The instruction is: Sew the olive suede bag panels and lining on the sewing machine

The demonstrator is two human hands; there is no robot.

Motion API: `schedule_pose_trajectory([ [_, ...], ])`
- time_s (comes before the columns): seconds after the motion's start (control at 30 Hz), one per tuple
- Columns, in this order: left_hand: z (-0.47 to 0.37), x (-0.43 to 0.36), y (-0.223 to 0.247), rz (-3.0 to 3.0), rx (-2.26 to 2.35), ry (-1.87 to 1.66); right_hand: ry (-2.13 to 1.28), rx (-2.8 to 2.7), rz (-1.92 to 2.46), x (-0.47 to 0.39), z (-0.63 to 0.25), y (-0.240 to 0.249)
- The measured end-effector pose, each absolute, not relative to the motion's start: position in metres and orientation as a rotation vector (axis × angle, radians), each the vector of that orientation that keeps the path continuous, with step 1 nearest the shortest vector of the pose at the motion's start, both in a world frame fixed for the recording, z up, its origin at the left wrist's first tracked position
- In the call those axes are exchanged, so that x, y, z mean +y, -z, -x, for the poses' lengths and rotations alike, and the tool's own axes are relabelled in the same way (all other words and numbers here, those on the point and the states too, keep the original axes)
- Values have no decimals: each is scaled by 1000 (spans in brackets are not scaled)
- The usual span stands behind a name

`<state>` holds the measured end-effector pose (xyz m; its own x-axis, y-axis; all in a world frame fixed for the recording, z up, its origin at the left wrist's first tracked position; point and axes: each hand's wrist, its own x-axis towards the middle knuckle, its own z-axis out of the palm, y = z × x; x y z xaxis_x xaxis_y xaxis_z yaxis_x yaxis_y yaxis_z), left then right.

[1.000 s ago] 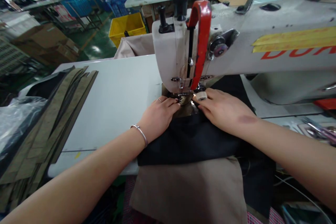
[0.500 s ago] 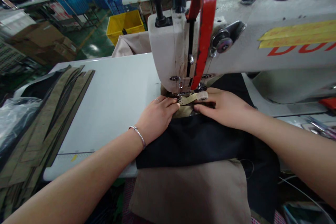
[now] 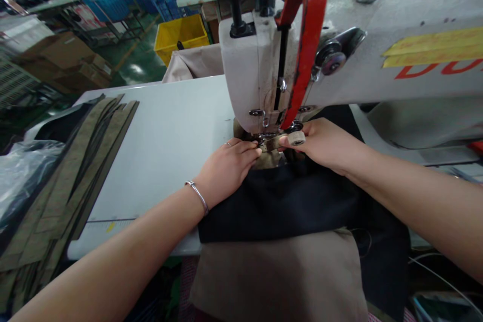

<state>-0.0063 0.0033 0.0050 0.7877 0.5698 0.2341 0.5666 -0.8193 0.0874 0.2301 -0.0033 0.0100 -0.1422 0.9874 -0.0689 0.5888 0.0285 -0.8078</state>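
Note:
A white sewing machine [image 3: 241, 70] with a red lever guard [image 3: 307, 35] stands over dark navy fabric [image 3: 290, 206]. My left hand [image 3: 230, 166], wearing a ring and bracelet, lies with fingers stretched out on the fabric's edge, fingertips beside the presser foot [image 3: 264, 141]. Right of the foot, my right hand [image 3: 332, 143] is closed, apparently pinching the fabric; its fingertips are partly hidden behind a small round roll or disc [image 3: 296, 138]. A khaki piece [image 3: 268, 160] shows below the foot. Beige cloth [image 3: 279, 271] hangs toward my lap.
Olive-brown fabric strips [image 3: 94, 161] lie stacked on the left of the white table [image 3: 162, 151], near a clear plastic bag [image 3: 26, 176]. Beyond are a yellow crate [image 3: 181, 35], blue baskets [image 3: 107, 5] and cardboard boxes [image 3: 64, 55].
My right hand has shifted up, its thumb and fingers drawn closer together behind the round piece. My left hand stays beside the foot. The view has shifted slightly.

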Motion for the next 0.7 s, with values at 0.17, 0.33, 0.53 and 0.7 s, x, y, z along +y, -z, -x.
schedule_pose_trajectory([
  [0.17,4,5,4,-2992,962,-458,-357,-2379,1579,-17,-229,-15],
  [0.33,6,8,2,-3009,933,-464,74,-2648,1610,-26,-219,-21],
  [0.53,8,11,2,-3033,882,-457,-271,-2428,1661,-15,-229,-18],
  [0.7,7,10,6,-3067,891,-421,-474,-1949,1905,-6,-237,-17],
])
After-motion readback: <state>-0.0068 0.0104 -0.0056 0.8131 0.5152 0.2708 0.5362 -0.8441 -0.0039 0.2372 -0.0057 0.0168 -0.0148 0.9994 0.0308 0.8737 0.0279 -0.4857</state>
